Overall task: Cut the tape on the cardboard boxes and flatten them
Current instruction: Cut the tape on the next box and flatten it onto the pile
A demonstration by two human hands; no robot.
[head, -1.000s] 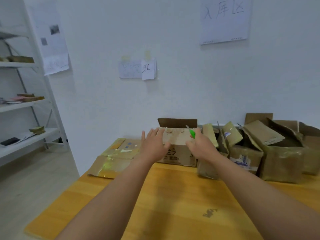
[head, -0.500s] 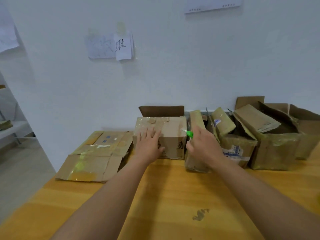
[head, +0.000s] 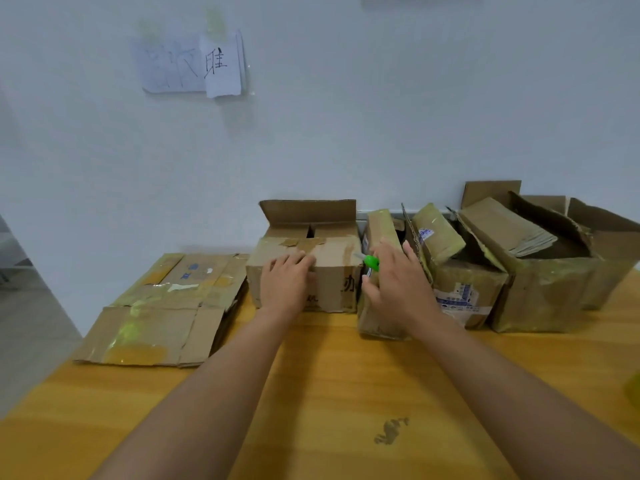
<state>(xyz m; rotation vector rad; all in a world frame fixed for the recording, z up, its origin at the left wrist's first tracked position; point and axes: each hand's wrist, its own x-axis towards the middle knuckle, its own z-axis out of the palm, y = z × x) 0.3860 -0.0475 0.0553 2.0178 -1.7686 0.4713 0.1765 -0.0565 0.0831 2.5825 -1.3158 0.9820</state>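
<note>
My left hand [head: 285,284] lies spread on the box [head: 304,271]; my right hand [head: 398,285], at its 3 o'clock, grips the green cutter [head: 371,263]

A pale wall [head: 346,133] with taped paper notes [head: 192,65] rises behind the wooden table [head: 329,393].

A small white paper note [head: 221,69] taped to the wall carries one handwritten black character, which reads roughly as "驻". The larger sheet [head: 171,65] beside it, partly under the note, shows only faint strokes that cannot be read. The front of the open cardboard box [head: 332,271] bears the printed dark character "办" near its right edge and part of another lower down. A white and blue shipping label [head: 462,299] on a neighbouring box is too blurred to read.
</note>
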